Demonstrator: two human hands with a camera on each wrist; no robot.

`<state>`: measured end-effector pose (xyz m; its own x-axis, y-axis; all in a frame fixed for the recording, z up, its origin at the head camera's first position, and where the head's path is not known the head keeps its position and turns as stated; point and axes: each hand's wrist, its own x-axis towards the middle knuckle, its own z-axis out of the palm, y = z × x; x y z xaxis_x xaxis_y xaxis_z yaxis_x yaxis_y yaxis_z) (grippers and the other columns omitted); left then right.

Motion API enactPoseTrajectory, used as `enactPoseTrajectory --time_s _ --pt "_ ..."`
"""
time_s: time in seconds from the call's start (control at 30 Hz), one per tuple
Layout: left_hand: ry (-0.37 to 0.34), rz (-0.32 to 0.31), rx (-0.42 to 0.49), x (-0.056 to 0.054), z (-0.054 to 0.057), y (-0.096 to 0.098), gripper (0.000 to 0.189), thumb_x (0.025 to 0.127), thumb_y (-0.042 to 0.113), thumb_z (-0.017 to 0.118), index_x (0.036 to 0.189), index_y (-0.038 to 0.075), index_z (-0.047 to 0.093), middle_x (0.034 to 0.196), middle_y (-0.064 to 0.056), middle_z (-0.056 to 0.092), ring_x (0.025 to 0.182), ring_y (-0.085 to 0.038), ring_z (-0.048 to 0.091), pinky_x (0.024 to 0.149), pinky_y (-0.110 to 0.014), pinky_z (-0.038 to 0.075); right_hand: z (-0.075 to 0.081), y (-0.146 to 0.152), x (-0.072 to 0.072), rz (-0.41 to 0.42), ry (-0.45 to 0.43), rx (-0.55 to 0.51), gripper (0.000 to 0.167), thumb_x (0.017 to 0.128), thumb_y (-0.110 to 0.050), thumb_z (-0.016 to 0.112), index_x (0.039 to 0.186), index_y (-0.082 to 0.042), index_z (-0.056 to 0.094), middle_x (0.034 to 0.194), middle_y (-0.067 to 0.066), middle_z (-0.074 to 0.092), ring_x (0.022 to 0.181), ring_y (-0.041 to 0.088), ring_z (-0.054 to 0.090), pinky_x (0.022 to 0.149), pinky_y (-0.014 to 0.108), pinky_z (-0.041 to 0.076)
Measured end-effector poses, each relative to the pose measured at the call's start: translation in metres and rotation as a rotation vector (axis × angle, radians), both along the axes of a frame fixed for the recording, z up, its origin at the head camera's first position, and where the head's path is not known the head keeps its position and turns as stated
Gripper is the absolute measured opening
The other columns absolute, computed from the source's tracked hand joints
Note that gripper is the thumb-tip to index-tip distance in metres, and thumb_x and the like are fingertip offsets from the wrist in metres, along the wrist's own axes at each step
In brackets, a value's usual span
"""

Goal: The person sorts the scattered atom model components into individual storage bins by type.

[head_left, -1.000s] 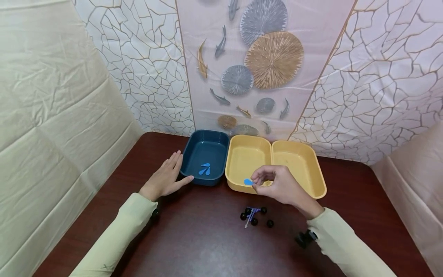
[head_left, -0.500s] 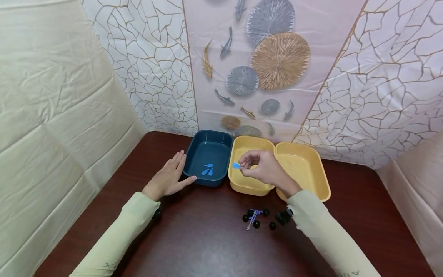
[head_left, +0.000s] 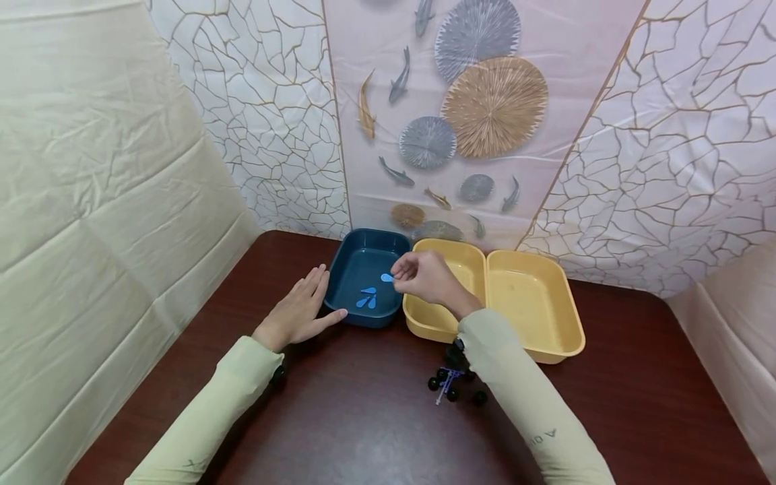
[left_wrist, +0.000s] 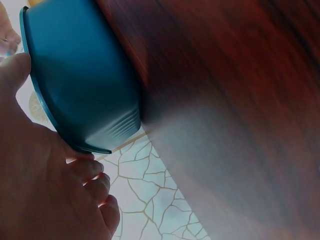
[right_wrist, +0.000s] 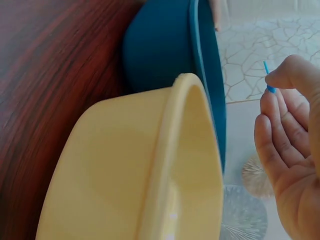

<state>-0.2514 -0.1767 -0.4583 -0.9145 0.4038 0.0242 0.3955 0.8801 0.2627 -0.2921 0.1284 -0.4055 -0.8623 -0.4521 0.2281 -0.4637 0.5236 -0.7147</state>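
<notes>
My right hand (head_left: 427,277) pinches a flat blue teardrop-shaped piece (head_left: 386,277) between thumb and fingertip, over the right side of the dark blue bin (head_left: 368,322). In the right wrist view the blue piece (right_wrist: 267,75) appears edge-on, above the bin rims. Several similar blue teardrop pieces (head_left: 368,303) lie on the floor of the blue bin. My left hand (head_left: 297,311) rests with straight fingers at that bin's left rim, its thumb along the front corner. The left wrist view shows the thumb (left_wrist: 17,70) against the rim of the blue bin (left_wrist: 80,75).
Two yellow bins (head_left: 430,331) (head_left: 564,356) stand in a row to the right of the blue one. In front of them on the dark wooden table (head_left: 339,417) lie purple rods (head_left: 447,384) with black balls (head_left: 452,395), partly behind my right sleeve. A patterned cloth hangs behind.
My right hand has carried the blue teardrop piece leftward from the middle yellow bin's front rim to over the blue bin. The left hand has stayed at the blue bin's rim.
</notes>
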Motion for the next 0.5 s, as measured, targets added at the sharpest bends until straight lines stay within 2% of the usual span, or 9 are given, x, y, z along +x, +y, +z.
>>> enactPoseTrajectory --time_s 0.27,0.5 --pt "-0.009 -0.003 -0.003 0.0 0.001 0.0 0.1 0.103 0.067 0.048 0.168 0.0 0.015 0.178 -0.018 0.01 0.166 -0.038 0.014 0.133 -0.057 0.019 -0.017 -0.023 -0.02 -0.048 -0.043 0.03 0.009 0.091 -0.005 0.076 0.099 -0.002 0.077 0.096 0.01 0.078 0.084 0.017 0.072 0.08 0.028 0.063" --pt "-0.007 -0.001 -0.004 -0.001 0.0 0.0 0.1 0.102 0.067 0.048 0.168 -0.001 0.015 0.178 -0.019 0.01 0.166 -0.038 0.015 0.133 -0.057 0.019 -0.017 -0.038 -0.025 -0.138 -0.03 0.072 0.02 0.095 -0.008 0.076 0.111 0.003 0.076 0.104 0.013 0.078 0.093 0.022 0.074 0.087 0.034 0.065"
